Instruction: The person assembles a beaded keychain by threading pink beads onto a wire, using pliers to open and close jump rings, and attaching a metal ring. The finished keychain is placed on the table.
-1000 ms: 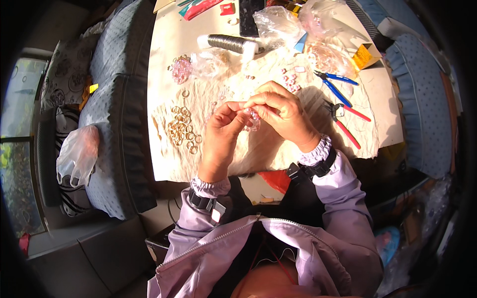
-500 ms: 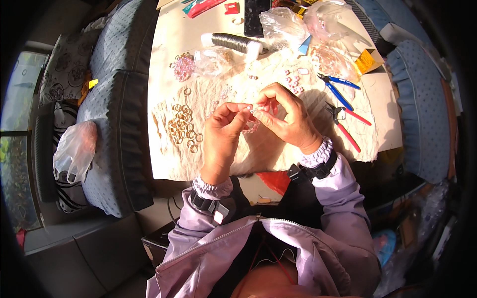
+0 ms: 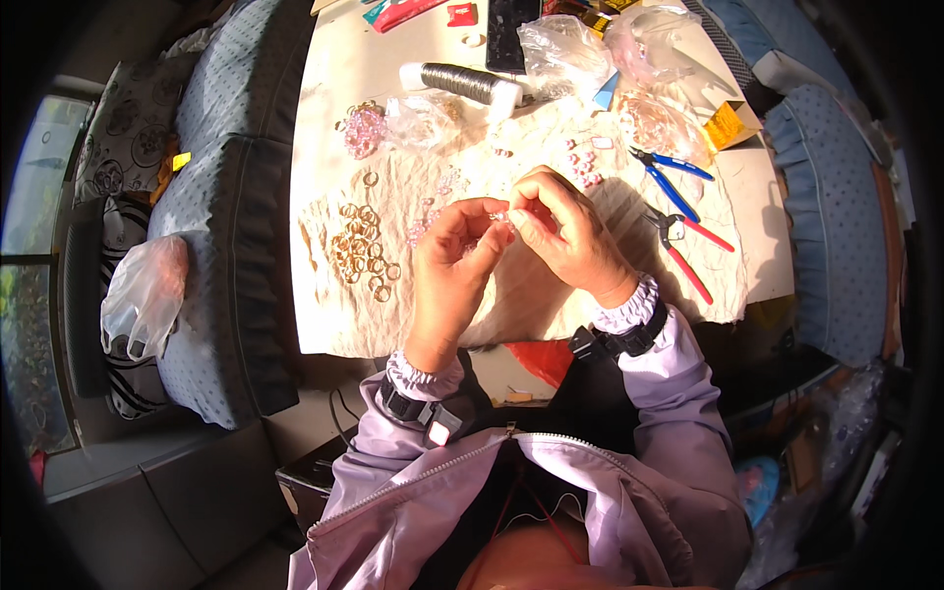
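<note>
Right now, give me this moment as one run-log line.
left hand: pinching pink beads | right hand: fingertips at beads | gold rings: on cloth, left | blue-handled pliers, red-handled tool: on cloth, right

Bare cloth (image 3: 531, 310) lies between the two wrists at the centre of the frame, leaving a passage up from the lower edge. Left of the left hand (image 3: 454, 264), gold rings (image 3: 362, 241) block the way, with loose pink beads (image 3: 423, 228) near its knuckles. A spool (image 3: 464, 85) and a plastic bag (image 3: 562, 54) obstruct the upper centre. On the right, a strip of open cloth separates the right hand (image 3: 570, 236) from red-handled pliers (image 3: 690, 273).
</note>
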{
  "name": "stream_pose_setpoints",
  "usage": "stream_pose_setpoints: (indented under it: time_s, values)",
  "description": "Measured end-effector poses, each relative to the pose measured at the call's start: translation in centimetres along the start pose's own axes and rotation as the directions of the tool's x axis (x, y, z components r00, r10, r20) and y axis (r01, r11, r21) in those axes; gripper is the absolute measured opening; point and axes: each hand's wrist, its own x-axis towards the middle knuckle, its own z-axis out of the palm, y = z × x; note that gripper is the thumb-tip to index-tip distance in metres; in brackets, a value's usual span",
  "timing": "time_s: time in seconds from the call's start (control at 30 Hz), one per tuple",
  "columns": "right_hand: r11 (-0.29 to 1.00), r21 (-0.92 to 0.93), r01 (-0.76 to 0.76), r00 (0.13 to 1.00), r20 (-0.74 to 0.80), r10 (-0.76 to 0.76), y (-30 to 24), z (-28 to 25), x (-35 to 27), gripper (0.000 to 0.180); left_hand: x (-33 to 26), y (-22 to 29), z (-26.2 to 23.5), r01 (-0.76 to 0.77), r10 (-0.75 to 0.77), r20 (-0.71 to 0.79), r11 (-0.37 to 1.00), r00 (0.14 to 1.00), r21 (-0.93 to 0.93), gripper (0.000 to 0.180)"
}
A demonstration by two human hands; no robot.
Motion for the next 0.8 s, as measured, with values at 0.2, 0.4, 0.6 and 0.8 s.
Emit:
stream_pose_setpoints:
  time_s: [0.2, 0.4, 0.6, 0.8]
  values:
    - [0.998, 0.013, 0.056, 0.998, 0.041, -0.057, 0.3, 0.0, -0.2, 0.004, 0.1, 0.1, -0.4, 0.040, -0.043, 0.067, 0.998, 0.997, 0.040, 0.018]
    - [0.994, 0.036, 0.106, 0.994, 0.016, -0.106, 0.4, 0.3, -0.3, 0.003, -0.1, 0.1, 0.9, -0.044, 0.044, 0.004, 0.999, 0.999, 0.011, 0.013]
    - [0.990, 0.055, 0.126, 0.991, -0.058, -0.123, 0.4, 0.3, -0.5, 0.003, 0.1, 0.8, 1.3, -0.036, 0.043, -0.044, 0.988, 0.998, 0.151, 0.009]
    - [0.989, -0.008, 0.147, 0.986, -0.080, -0.147, 0.1, 0.1, -0.1, 0.004, 0.3, 1.7, 0.6, -0.031, 0.023, 0.166, 0.998, 0.986, 0.047, 0.020]
